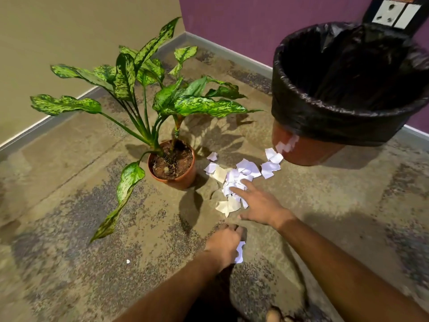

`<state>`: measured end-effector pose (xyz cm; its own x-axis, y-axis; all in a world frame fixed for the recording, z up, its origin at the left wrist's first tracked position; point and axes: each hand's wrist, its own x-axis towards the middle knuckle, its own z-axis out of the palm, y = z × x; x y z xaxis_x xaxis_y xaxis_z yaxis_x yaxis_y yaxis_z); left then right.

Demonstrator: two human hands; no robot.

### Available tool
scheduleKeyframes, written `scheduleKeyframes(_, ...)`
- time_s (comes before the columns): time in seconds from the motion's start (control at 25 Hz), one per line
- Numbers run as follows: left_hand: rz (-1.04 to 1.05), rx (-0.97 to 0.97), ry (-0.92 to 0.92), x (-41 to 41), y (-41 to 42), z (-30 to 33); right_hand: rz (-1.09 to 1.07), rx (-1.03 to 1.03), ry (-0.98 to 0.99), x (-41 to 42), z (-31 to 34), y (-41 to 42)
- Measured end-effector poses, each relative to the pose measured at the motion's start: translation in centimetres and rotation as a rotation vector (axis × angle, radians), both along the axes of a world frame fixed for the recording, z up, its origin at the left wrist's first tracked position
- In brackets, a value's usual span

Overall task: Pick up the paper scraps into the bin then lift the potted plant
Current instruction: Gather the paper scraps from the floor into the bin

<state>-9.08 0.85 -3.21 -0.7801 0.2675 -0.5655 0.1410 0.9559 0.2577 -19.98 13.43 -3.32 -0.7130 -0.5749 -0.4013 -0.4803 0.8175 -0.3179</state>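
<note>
A: Where are the hands?

B: Lower centre. The left hand (224, 244) is curled round a white paper scrap (239, 253); the right hand (256, 202) has its fingers spread, touching the paper scraps (234, 180) mid-frame.

A: And the rest?

B: The potted plant (173, 162) stands just left of the pile on the carpet (81, 205); the bin (336, 117), lined with black plastic, is upper right.

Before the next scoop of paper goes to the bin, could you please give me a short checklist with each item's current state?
1. Right hand on the paper scraps: ok, fingers reach the pile.
2. Left hand holding scraps: ok, white paper shows under it.
3. Bin open and lined: ok.
4. Scraps all gathered: not ok, several lie by the bin's base.
5. Potted plant upright beside the pile: ok.
6. Bin contents: cannot tell, the inside is dark.
</note>
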Motion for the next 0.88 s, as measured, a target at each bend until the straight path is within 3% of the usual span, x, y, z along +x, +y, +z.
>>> scheduleKeyframes(0.16,0.235,0.202,-0.049,-0.5,-1.0,-0.2,0.117,0.106,0.108,0.7,-1.0,-1.8)
scheduleKeyframes(0.32,0.595,0.273,0.166,-2.5,-4.4,-0.2,0.198,0.122,0.189,0.7,-1.4,-2.1)
scheduleKeyframes(0.4,0.669,0.314,0.245,-3.8,-5.9,-0.4,0.224,0.073,0.192,0.4,-1.4,-2.1)
scheduleKeyframes(0.64,0.624,0.281,0.176,-7.4,-6.9,-0.6,0.156,-0.06,0.184,-0.7,-1.3,-1.4)
scheduleKeyframes(0.8,0.553,0.22,0.193,-9.0,-6.5,-0.6,-0.115,-0.173,0.237,-2.3,-1.3,-1.0)
scheduleKeyframes(0.88,0.51,0.23,0.213,-9.9,-6.1,-0.5,-0.275,-0.188,0.173,-3.6,-1.2,-0.5)
